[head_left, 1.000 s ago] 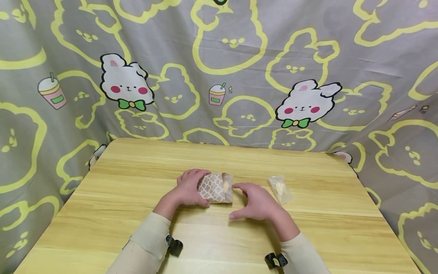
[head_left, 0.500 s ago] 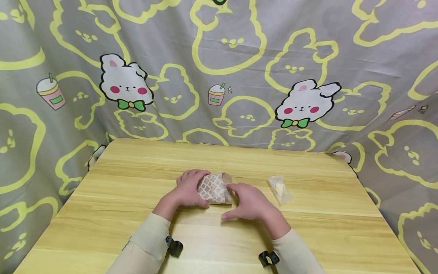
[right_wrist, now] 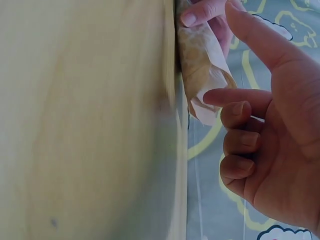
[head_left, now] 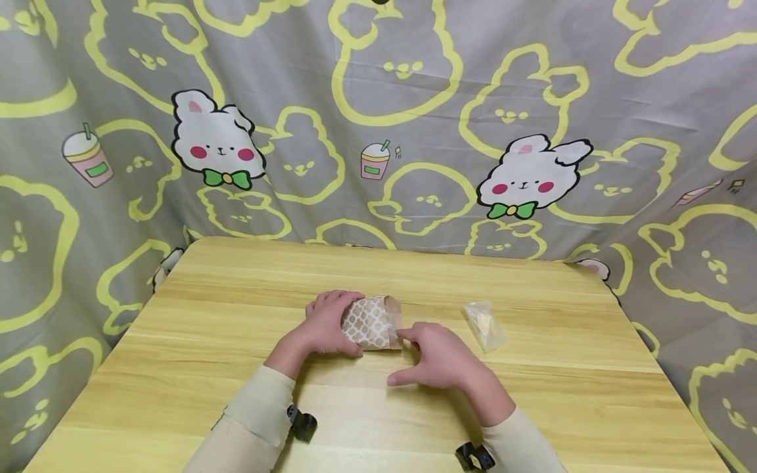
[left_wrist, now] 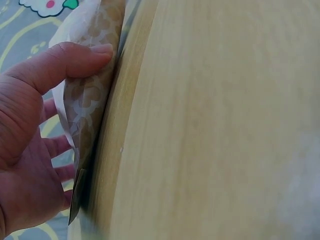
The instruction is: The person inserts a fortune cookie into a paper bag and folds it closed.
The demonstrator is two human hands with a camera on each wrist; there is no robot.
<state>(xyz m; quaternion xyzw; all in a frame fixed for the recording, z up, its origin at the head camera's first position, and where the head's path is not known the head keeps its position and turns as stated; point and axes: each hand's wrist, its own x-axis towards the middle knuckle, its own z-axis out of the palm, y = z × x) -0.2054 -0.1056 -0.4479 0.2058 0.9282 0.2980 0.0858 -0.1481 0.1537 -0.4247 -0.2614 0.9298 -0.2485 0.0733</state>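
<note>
The patterned paper bag (head_left: 371, 322) lies on the wooden table (head_left: 195, 341) between the two hands, its long axis running left to right, from the left hand (head_left: 324, 326) toward the right hand (head_left: 438, 357). Its open mouth faces the right hand.

The left hand grips the bag's closed end: the thumb (left_wrist: 60, 60) presses the near face while the other fingers curl round the far side, pinning the bag against the table. The right hand holds nothing. Its index finger (right_wrist: 235, 96) stretches out so that the tip touches, or sits just at, the white inner lip of the mouth, the thumb stands apart above it and the remaining fingers are loosely curled. So the left hand is the one already on the bag, and the right hand is the one at the opening, which lies just to its left and slightly beyond it.

A small clear plastic packet (head_left: 485, 324) lies on the table beyond and to the right of the right hand, apart from it and from the bag.

The head view gives the layout and the bag's direction, but the opening is small there. The right wrist view shows the fingertip at the rolled, open lip and the left hand's fingertip on the far edge. The left wrist view shows only the thumb's pressure on the paper; it does not show the mouth.
</note>
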